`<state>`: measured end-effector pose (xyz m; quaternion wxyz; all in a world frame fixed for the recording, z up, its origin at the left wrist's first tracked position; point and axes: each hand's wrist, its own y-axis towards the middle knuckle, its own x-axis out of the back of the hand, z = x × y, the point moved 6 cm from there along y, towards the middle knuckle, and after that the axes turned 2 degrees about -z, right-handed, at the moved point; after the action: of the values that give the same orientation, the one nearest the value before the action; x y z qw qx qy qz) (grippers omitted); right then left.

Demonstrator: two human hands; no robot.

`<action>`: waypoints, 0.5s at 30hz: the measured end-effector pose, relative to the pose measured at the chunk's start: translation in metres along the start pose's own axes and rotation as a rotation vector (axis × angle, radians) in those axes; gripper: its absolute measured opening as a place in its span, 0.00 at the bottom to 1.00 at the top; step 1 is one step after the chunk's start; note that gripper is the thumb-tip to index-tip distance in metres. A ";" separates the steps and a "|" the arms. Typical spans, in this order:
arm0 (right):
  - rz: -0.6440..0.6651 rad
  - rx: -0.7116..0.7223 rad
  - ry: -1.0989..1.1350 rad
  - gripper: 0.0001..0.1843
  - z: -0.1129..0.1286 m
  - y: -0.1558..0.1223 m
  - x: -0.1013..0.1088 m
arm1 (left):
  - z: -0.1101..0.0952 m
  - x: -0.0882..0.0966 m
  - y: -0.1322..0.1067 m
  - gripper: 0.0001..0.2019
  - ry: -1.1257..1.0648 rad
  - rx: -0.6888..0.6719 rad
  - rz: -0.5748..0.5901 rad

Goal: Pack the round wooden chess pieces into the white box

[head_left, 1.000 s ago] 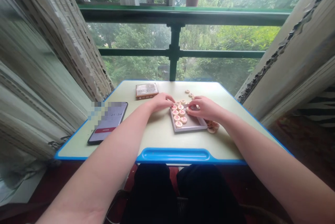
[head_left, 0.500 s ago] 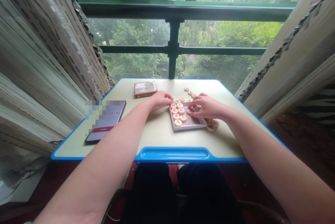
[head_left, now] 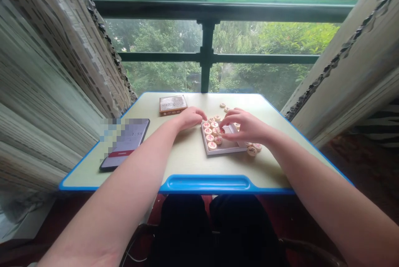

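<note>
A shallow open box on the table holds rows of round Chinese chess pieces with red characters along its left side. My right hand reaches over the box from the right. Its thumb and fingers pinch a red-marked chess piece, close beside the filled rows. At the far left corner of the box rests my left hand, its fingers curled together against the edge. My right hand covers part of the box's far right side.
Loose pieces lie beyond the box and at its right corner. Further left stand a flat lidded box and a phone. The blue-edged table has a pen groove in front; a window and curtains surround it.
My right hand has moved slightly left with the chess piece, bringing it up to the filled rows. My left hand stays at the box's corner.
</note>
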<state>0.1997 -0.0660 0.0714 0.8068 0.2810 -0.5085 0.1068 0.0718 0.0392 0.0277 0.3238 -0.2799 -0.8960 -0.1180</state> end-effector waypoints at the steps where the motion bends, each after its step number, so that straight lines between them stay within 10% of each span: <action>1: 0.027 0.006 0.004 0.12 0.002 -0.001 -0.003 | 0.000 0.000 0.000 0.20 0.006 -0.005 -0.003; 15: 0.088 0.044 -0.023 0.10 0.009 -0.003 -0.013 | -0.001 0.001 0.000 0.20 0.032 -0.014 -0.013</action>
<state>0.1881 -0.0716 0.0615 0.7892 0.2772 -0.5270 0.1502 0.0719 0.0389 0.0288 0.3355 -0.2743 -0.8917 -0.1307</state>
